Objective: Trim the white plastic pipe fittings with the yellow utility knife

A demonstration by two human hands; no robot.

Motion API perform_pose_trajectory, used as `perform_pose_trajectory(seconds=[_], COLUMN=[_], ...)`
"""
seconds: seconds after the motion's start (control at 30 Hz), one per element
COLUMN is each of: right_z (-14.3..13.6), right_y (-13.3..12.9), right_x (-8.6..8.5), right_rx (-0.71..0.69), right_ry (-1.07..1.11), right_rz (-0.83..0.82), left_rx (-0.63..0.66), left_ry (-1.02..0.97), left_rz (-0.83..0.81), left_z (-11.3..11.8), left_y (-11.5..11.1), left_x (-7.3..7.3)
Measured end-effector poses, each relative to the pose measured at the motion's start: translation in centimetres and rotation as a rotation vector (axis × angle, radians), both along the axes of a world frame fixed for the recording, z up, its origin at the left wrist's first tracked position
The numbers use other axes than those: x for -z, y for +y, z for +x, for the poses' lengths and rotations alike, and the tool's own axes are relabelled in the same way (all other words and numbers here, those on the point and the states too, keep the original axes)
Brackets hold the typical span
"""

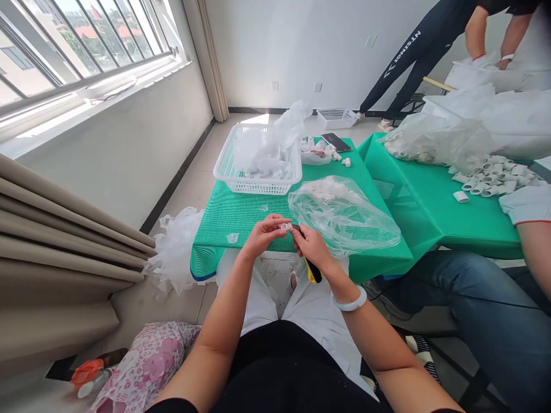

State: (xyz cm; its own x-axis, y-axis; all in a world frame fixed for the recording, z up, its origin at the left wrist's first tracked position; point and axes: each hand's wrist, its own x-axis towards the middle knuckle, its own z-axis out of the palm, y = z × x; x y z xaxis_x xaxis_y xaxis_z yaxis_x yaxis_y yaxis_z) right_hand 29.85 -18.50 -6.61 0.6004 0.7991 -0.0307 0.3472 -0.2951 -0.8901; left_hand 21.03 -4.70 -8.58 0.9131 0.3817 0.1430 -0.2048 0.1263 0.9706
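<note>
Between thumb and fingers, my left hand (263, 235) pinches a small white plastic pipe fitting (286, 227) above the near edge of the green-covered table (275, 209). My right hand (311, 246) is closed around a knife with a black and yellow handle (315, 273). The handle's end sticks out below my palm, and the fingers hide most of the front end, close beside the fitting. Just beyond my right hand lies a clear plastic bag (344, 215) with white pieces inside. Scraps of clear film (232, 237) rest left of my hands.
A white basket (258, 186) holding plastic bags stands at the table's back left, near a bag of fittings (316, 152) and a dark tablet (336, 142). A seated co-worker's gloved hand (526, 205) is by piled fittings (495, 175) at right. Another person stands behind.
</note>
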Motion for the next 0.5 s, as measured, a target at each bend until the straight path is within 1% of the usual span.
perform_pose_trajectory(seconds=[0.1,0.2,0.33,0.4,0.5], right_z=[-0.15,-0.23,-0.14,-0.03,0.15], right_y=[0.45,0.58,0.11,-0.17,-0.29], right_x=[-0.23,-0.29,-0.22,-0.21,-0.16], right_rx=[-0.008,-0.007,0.062,0.051,0.01], right_ry=[0.104,0.104,-0.107,-0.217,-0.306], right_rz=[0.01,0.002,0.01,0.033,0.033], left_rx=[-0.017,-0.034,-0.051,-0.015,0.054], left_ry=[0.016,0.029,0.085,0.116,0.103], left_rz=[0.007,-0.016,-0.046,-0.039,-0.001], left_z=[0.12,0.26,0.27,0.19,0.06], left_y=[0.0,-0.3,-0.63,-0.61,-0.49], left_x=[-0.08,-0.26,-0.3,-0.28,-0.36])
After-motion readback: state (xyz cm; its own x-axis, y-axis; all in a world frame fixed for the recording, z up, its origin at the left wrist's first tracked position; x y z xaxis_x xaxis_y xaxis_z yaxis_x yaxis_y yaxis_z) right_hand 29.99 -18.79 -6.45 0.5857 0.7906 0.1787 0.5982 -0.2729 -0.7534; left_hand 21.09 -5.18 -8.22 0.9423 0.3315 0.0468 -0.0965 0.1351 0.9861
